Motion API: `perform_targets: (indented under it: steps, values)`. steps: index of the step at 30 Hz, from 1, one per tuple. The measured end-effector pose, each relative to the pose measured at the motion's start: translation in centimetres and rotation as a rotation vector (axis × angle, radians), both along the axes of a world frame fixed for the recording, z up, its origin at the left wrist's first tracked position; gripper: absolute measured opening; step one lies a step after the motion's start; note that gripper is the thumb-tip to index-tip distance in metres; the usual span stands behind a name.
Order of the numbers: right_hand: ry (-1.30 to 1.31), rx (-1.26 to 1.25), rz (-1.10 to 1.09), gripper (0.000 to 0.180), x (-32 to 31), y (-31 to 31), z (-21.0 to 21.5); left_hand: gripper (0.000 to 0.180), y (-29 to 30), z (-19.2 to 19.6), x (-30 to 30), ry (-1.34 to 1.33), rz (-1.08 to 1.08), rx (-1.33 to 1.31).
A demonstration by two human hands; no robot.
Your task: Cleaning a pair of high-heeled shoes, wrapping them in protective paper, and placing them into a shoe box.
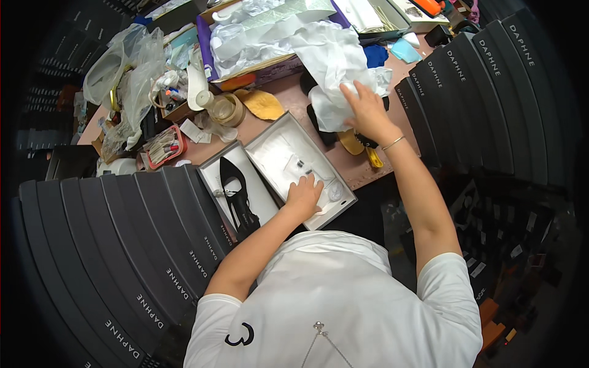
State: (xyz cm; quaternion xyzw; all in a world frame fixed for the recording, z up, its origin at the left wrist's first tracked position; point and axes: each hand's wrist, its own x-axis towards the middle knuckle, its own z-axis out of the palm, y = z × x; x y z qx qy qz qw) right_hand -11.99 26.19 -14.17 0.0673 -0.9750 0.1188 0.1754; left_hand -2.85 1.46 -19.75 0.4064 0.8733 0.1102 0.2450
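My left hand (304, 197) reaches into a shallow white-lined shoe box part (264, 140), fingers spread. Just past its fingertips lie a small clear packet (297, 164) and, to the right, a round pale item (334, 191). Farther right, my right hand (370, 113) rests on crumpled white tissue paper (334, 58), its visible fingers stretched out. The tissue trails back to a purple-edged box (207, 46). A black pointed slingback shoe (235, 190) lies in the narrower box section at left. Dark items under the tissue are partly hidden.
Long rows of black shoe boxes flank me at left (116, 233) and right (485, 92). Yellow cloth (262, 104), a glass jar (222, 109), a red-rimmed tray (164, 147) of small sticks and plastic bags (138, 73) crowd the back left. The pink tabletop (368, 176) shows between them.
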Motion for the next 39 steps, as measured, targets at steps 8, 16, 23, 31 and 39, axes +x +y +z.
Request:
perform_targets:
  steps: [8,16,23,31,39]
  values:
    - [-0.443,-0.77,-0.098,0.037,7.6,-1.4,2.4,0.031,-5.1,1.1,-6.8,-0.574,0.466,0.517]
    - [-0.708,-1.037,-0.008,0.051,11.6,-7.1,-0.1,0.036,-9.6,4.4,-7.9,-1.139,0.934,1.005]
    - [-0.718,-1.452,-0.232,0.035,10.3,-11.3,-3.8,0.023,-5.7,5.4,-1.1,-0.463,0.605,0.797]
    - [-0.316,-2.024,-0.436,0.045,12.5,-4.4,-4.2,0.021,-10.1,4.2,0.3,-0.335,0.946,0.99]
    - [-0.524,-1.173,-0.264,0.036,8.6,-2.6,1.0,0.018,-9.8,5.2,-1.7,-0.869,1.407,1.465]
